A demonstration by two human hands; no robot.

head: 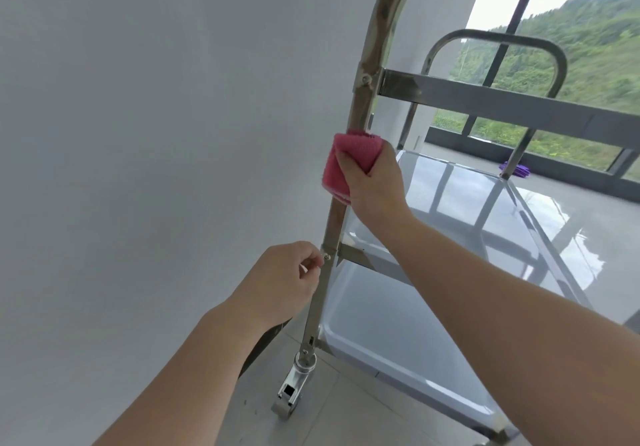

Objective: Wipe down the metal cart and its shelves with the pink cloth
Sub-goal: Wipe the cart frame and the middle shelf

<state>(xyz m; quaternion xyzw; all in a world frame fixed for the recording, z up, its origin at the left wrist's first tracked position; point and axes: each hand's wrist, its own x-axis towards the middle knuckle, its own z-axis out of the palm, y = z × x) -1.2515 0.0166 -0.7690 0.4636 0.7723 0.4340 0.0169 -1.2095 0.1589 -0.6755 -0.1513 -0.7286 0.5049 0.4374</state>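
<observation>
Head view: we're mid-wipe on the cart's near-left post [360, 99], our landmark. R hand [375, 182] has fingers curled round the cloth [346, 165], which wraps the post approx halfway between the top rail [502, 103] and the mid-shelf joint. L hand [287, 279] sits just left of the post at that joint, fingers loosely curled w/ fingertips [313, 264] at the bolt [326, 256]; whether it actually pinches the bolt or only touches it, we can't tell.

Step in hand, as we judge it: wiping the upright, w/ L hand steadying the frame. Next move prob calls for sliding the cloth along the post while keeping the wrap tight, easing round the joint bracket, then going on to the shelves.

Containers: mid shelf [450, 196] and bottom shelf [398, 335], both right of the post, are shallow trays; nothing shows in either, just glare and reflections. Caster [294, 386] sits at the post's foot on the floor. Small purple item [517, 170] lies on the floor well beyond the cart, by the window; too small to ID.
</observation>
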